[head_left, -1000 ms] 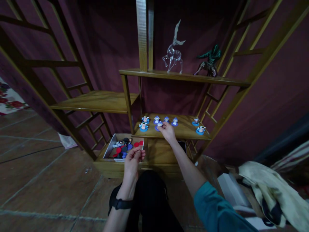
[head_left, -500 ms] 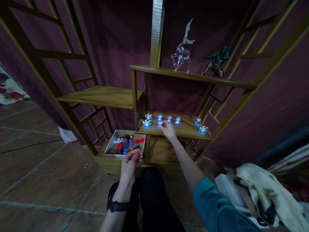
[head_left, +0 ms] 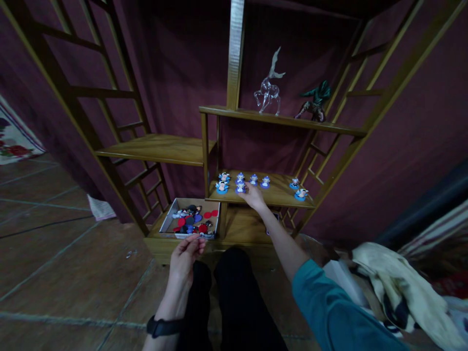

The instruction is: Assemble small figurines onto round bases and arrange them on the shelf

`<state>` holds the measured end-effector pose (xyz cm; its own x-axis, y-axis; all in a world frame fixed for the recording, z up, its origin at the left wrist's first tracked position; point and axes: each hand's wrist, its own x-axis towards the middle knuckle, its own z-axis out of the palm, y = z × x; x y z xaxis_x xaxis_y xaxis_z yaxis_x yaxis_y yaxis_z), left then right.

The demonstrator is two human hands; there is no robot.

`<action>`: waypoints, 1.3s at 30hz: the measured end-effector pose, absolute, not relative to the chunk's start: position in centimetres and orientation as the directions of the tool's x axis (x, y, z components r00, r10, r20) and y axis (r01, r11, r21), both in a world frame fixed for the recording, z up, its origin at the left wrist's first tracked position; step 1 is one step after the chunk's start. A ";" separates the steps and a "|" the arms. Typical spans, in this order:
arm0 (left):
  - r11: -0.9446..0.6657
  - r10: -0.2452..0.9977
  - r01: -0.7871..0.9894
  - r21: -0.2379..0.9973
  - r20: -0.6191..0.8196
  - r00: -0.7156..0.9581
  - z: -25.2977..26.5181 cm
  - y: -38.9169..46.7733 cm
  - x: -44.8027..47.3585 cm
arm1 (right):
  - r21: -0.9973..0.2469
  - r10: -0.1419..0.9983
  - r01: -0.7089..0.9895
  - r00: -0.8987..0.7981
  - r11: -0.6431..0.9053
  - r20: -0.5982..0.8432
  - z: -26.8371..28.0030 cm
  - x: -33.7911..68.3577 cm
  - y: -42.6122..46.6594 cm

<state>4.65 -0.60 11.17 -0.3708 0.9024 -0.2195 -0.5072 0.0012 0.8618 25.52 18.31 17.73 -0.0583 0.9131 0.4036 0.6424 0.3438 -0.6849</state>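
A small purple-and-white figurine (head_left: 240, 187) stands against the fingertips of the right hand (head_left: 253, 197), probably for steadying; the left hand (head_left: 184, 256) curls. Whether either grips is unclear.

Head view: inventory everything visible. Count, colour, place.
Purple figurines: four, purple and white, middle shelf
Blue-based figurines: four, blue and white, same shelf's ends
Deer statue: one, clear, upper shelf
Crouching statue: one, green and brown, upper shelf
Open box: one, white, lower left
Discs: several, red, purple, dark, in box
Loose figures: several, mixed, in box
Shelf unit: one, brown, centre
Backdrop: one, maroon, behind
Floor: one, brown, below
Flowered fabric: one, white and red, far left
Cloth: one, cream, lower right
Cable: one, dark, floor left
Legs: two, black, bottom centre
Left hand: one, black wristband, near box
Right hand: one, teal sleeve, at front purple figurine
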 end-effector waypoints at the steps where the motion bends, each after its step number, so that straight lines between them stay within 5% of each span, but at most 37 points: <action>1: 0.003 0.900 -0.506 0.863 -0.222 -0.374 11.1 -0.9 4.4 | -0.654 0.913 0.673 -0.078 0.345 0.401 17.8 25.5 18.2; 13: 0.028 0.875 -0.506 0.862 -0.266 -0.405 10.4 -2.7 2.4 | -0.563 0.915 0.757 -0.112 0.331 0.387 18.0 25.4 17.8; 22: -0.104 0.729 -0.507 0.855 -0.281 -0.623 7.9 -1.9 -1.9 | -0.629 0.735 0.523 0.008 0.575 0.678 14.8 23.8 9.8; 31: -0.269 0.592 -0.495 0.826 -0.264 -0.761 6.5 3.0 -7.4 | -0.824 0.849 0.266 -0.336 0.501 0.407 4.9 14.9 7.1; 39: -0.295 0.640 -0.525 0.798 -0.243 -0.729 6.1 11.3 -11.2 | -0.801 0.869 0.423 -0.437 0.424 0.230 -0.7 8.2 15.8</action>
<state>-11.19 11.29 6.13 -0.7289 0.6401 -0.2429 -0.5250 -0.2949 0.7984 8.23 15.83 -0.67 -0.4370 0.8695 0.2302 0.4227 0.4245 -0.8007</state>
